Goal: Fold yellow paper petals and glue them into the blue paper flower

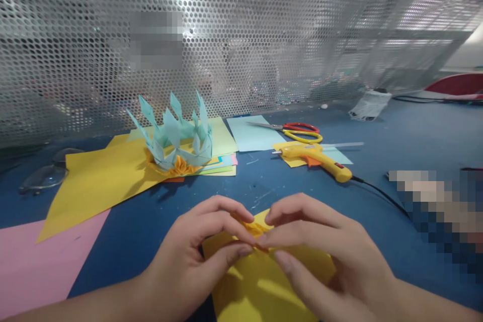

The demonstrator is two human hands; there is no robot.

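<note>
The yellow sheet (264, 282) is thin matt paper, creased where it folds. The blue worktop (377, 211) is smooth and scuffed. The screen (241, 35) is shiny perforated metal. The glue gun (317, 158) and the scissors' handles (302, 132) are glossy plastic.

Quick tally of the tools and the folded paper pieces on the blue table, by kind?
Scissors: 1
Glue gun: 1
Glasses: 1
Folded teal paper crown: 1
Folded yellow paper piece, pinched between left hand and right hand: 1
Total: 5
Loose paper sheets overlap; not counted.
</note>
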